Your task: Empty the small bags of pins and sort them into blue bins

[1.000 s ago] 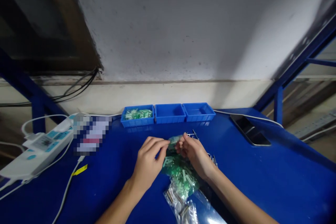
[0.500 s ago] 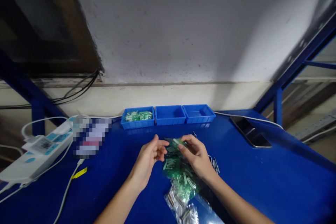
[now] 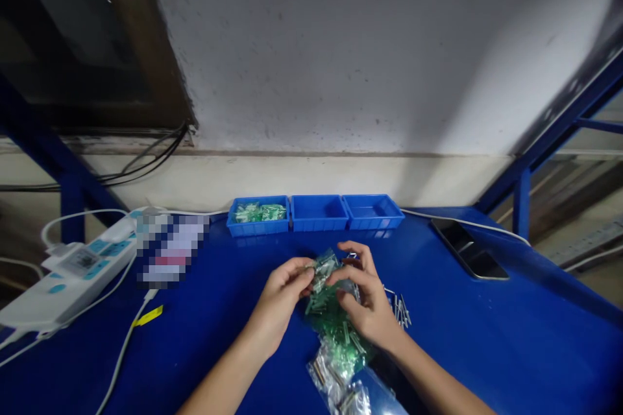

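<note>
A small clear packet with pale pieces inside (image 3: 323, 268) is pinched at its left edge by my left hand (image 3: 280, 298). My right hand (image 3: 366, 295) is just right of the packet with its fingers spread and curved. Below both hands lie green bags of pale plugs (image 3: 344, 340), and nearer the front edge are clear bags of metal pieces (image 3: 335, 381). Loose metal screws (image 3: 400, 311) lie on the blue table, right of my right hand and partly hidden by it.
Three blue trays stand in a row by the wall; the left tray (image 3: 257, 227) holds green packets. A phone (image 3: 470, 249) lies at the right. On the left are a white power strip (image 3: 68, 279), cables and a yellow tag (image 3: 149, 316). Blue metal frames flank the table.
My left hand has closed on the packet's left edge. The fingers of my right hand have come off it and spread. The view has shifted slightly.
</note>
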### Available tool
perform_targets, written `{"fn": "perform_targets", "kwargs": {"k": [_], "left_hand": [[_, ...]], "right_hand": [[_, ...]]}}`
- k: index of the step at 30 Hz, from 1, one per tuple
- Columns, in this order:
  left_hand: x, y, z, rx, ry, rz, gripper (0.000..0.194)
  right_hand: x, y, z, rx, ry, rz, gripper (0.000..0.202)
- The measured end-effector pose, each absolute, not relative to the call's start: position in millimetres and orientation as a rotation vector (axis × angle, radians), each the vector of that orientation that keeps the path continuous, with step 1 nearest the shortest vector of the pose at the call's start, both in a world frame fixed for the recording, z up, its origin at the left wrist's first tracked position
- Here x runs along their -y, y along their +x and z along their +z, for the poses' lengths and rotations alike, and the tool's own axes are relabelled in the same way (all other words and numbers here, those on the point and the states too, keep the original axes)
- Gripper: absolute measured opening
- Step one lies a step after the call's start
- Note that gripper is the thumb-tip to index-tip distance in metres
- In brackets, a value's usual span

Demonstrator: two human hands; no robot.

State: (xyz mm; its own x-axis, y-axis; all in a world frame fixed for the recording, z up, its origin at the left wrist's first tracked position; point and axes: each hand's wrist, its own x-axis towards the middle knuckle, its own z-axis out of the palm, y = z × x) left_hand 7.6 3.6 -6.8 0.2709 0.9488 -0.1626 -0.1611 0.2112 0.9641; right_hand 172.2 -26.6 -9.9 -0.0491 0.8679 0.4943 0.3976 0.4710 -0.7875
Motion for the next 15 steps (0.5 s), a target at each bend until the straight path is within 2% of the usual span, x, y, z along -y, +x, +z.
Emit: {"fn": "perform_targets", "kwargs": {"k": [4,6,8,12,15], "left_hand": [[2.7,7.8,-7.5,-1.128,1.739,1.224,0.014],[7.3,8.0,-7.7,-1.105,2.021,1.242,0.017],[10.6,8.9,-8.0,-1.081,2.165,1.206,0.021],[8.5,10.6,-7.7,-1.109,2.003,1.074,0.019],[2.5,10.1,-7.2,-1.147,1.521,0.968,0.039]], "right_hand": [[22.2,173.8,-9.5,1.525,-1.192,0.688,0.022],[19.0,173.1,-9.8,1.484,-1.215,0.818,0.035],[16.7,171.1,-11.8,1.427,-1.248,0.918,0.039],[16.0,167.9,-16.1,1.370,-1.248,0.953,0.030],[18.5,168.6,-15.4,1.518,-1.235,0.729,0.020]]}}
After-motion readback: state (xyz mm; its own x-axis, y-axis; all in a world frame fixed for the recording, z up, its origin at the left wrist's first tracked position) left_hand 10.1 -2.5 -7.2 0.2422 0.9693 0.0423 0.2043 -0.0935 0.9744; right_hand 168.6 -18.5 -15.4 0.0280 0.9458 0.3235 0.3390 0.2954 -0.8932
